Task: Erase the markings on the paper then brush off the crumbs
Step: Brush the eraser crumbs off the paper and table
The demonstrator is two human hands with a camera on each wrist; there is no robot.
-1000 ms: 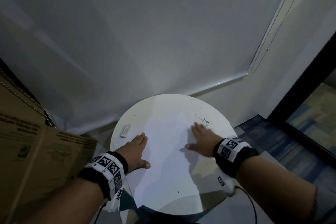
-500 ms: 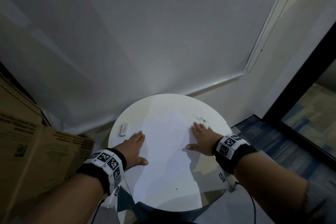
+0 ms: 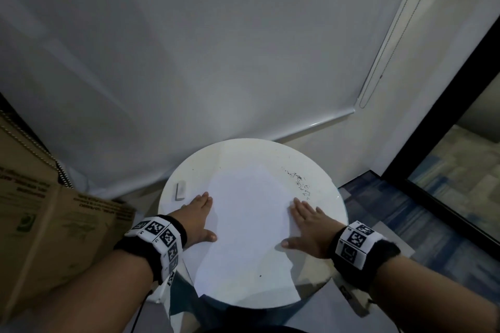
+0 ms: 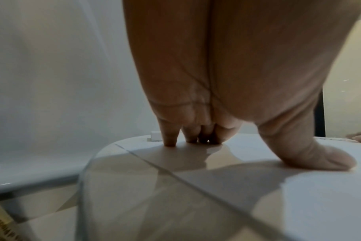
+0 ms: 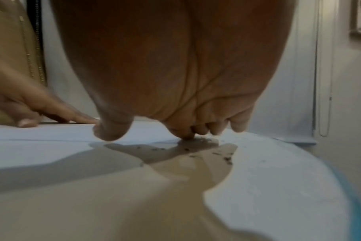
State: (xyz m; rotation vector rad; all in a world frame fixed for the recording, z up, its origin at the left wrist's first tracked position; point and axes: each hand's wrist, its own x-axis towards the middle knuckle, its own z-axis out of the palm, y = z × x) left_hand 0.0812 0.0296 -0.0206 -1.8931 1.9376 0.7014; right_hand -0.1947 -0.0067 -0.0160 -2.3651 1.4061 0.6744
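Left hand: the left hand (image 3: 196, 217) lies flat and spread, palm down, on the left edge of the paper (image 3: 247, 227); it holds nothing.
Left fingers: in the left wrist view the fingertips (image 4: 170, 141) press down on the surface and the thumb (image 4: 311, 154) is splayed out onto the sheet.
Right hand: the right hand (image 3: 308, 227) is also flat and wide, palm down, at the paper's right edge, holding nothing.
Right fingers: in the right wrist view the fingertips (image 5: 185, 135) touch down just at the sheet's edge, with dark specks scattered beside them.
Paper: white sheet lying flat on the round white bench (image 3: 322, 278), between the two hands; no markings can be made out on it.
Crumbs: a loose trail of dark crumbs (image 3: 299, 180) sits on the bench top beyond the right hand, off the paper's far right corner; one stray speck lies on the sheet's near part.
Eraser: a small white eraser (image 3: 179, 190) rests on the bench just beyond the left hand, untouched.
Surroundings: a cardboard box (image 3: 40, 213) stands left of the bench; a pale roller blind (image 3: 189, 48) hangs behind it.
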